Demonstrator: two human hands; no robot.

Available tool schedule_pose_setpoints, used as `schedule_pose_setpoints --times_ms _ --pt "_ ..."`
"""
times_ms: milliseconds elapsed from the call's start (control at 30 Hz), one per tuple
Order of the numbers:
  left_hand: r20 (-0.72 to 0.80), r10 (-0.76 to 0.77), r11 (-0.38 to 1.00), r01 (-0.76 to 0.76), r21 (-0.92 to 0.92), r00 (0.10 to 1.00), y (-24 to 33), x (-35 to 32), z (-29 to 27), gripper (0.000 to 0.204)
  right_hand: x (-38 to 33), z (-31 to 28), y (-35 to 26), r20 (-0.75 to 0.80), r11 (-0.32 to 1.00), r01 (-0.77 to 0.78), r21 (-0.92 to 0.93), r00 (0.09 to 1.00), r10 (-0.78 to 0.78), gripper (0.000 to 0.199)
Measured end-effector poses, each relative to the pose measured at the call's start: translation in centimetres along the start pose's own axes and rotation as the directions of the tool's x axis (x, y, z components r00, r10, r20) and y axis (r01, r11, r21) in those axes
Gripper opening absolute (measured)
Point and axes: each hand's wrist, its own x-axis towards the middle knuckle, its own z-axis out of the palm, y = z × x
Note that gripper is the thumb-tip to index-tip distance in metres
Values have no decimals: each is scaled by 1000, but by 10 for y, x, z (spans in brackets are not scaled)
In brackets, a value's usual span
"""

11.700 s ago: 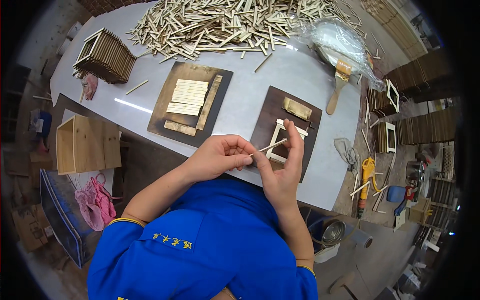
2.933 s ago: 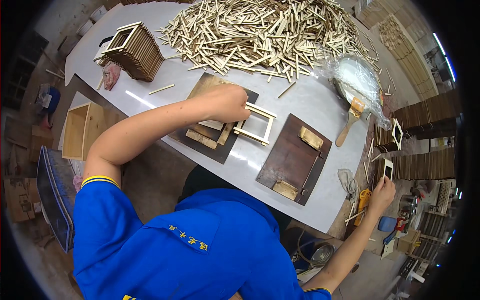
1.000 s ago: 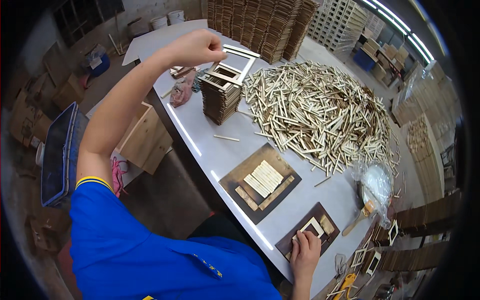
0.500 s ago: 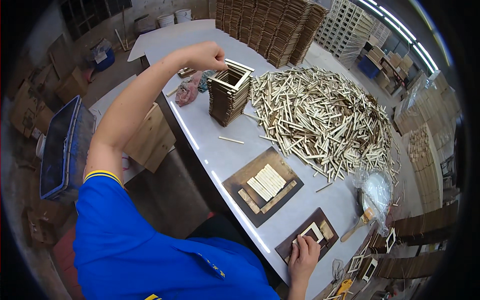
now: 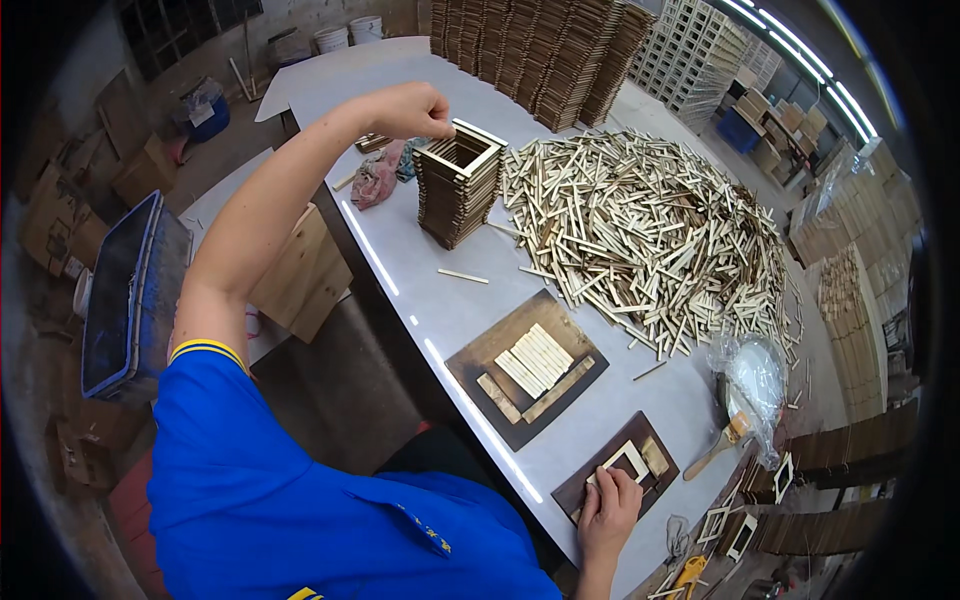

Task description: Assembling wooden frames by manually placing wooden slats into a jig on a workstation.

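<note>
At the far end of the table, my left hand (image 5: 412, 112) is closed, fingertips pinched at the corner of the top wooden frame (image 5: 484, 160) on a tall stack of frames (image 5: 455, 208). The fingers partly hide that corner. My right hand (image 5: 610, 505) has its fingers bent over the near end of a small pale wooden frame (image 5: 640, 463), which lies on a dark board (image 5: 578, 484) with a wooden block (image 5: 655, 457) fixed beside it. Left of this, a second board (image 5: 468, 358) carries a row of pale wooden sticks (image 5: 535, 360) between two strips.
A large heap of loose sticks (image 5: 650, 240) covers the table's right half. A brush (image 5: 722, 445) rests by a plastic-wrapped bowl (image 5: 752, 385). A rag (image 5: 375, 182) lies left of the stack, and one stick (image 5: 463, 276) before it. Tall frame stacks (image 5: 540, 60) stand behind.
The top frame on the stack sits slightly lower and squarer under my left hand. My right hand stays on the small frame; the view has shifted very slightly.
</note>
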Motion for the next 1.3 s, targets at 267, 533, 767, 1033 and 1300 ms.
schedule_pose_setpoints --times_ms 267,533,767,1033,1300 --pt "-227 15 999 -24 -35 974 17 -23 14 20 1 -6 -4 29 1000 -4 8 1000 4 31" --pt "-384 639 754 -642 139 667 93 -90 129 14 8 -16 3 83 993 8 120 996 -18 33" --pt "-209 608 775 -630 -55 766 105 -75 237 11 -10 -28 22 77 998 -17 66 997 12 33" --pt "-176 606 753 -631 -186 776 93 -65 254 10 -32 -38 34 -9 988 -154 31 988 154 34" --pt "-220 652 721 -683 -116 726 99 -70 249 9 -33 -34 34 -5 978 -196 64 980 197 35"
